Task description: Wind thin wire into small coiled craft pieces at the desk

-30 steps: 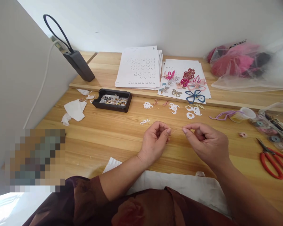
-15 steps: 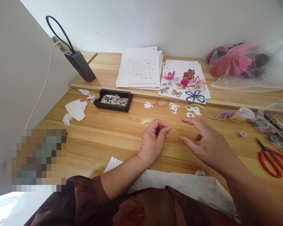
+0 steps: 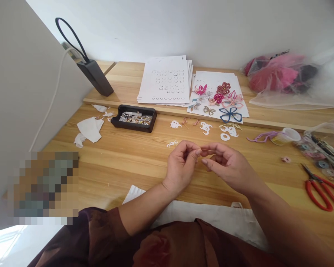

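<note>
My left hand (image 3: 181,165) pinches a thin gold wire (image 3: 207,150) between thumb and fingertips, above the wooden table (image 3: 122,174). The wire sticks out to the right from those fingertips. My right hand (image 3: 229,167) is close beside it, with its thumb and fingers curled and apart around the wire's free end, not visibly gripping it. Small white paper scrolls (image 3: 172,143) lie just beyond my left hand. No other person's hands are in view.
Beyond my hands lie a black tray of beads (image 3: 133,118), white cut paper sheets (image 3: 163,79), and a sheet of wire flowers (image 3: 218,98). Red-handled scissors (image 3: 321,193) lie at right, beside a plastic cup (image 3: 286,136). A pink-filled plastic bag (image 3: 275,76) sits at the back right.
My right hand, spread wide and clear of the wire half a second ago, has moved left and curled in close around the wire. My left hand keeps its pinch.
</note>
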`<move>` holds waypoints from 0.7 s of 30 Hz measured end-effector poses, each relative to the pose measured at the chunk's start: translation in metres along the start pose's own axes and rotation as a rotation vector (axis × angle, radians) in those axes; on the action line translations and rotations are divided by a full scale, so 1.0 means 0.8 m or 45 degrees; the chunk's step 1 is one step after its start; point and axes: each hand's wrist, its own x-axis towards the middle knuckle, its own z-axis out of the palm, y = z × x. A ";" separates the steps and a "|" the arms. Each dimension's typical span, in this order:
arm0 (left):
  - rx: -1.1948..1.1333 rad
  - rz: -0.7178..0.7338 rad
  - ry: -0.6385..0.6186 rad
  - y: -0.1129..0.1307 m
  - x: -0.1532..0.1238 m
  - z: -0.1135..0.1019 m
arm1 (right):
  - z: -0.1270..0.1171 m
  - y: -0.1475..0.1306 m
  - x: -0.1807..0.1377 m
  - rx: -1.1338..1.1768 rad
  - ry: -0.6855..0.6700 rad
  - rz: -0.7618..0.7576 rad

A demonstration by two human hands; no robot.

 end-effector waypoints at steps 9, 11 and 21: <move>-0.004 -0.025 0.041 -0.001 0.003 0.000 | 0.001 0.002 0.002 -0.079 0.045 -0.015; -0.028 -0.049 0.070 0.000 0.004 0.000 | 0.001 0.006 0.004 0.042 0.057 0.007; -0.097 -0.170 0.131 0.004 0.003 0.000 | -0.004 0.015 0.011 0.679 0.074 0.220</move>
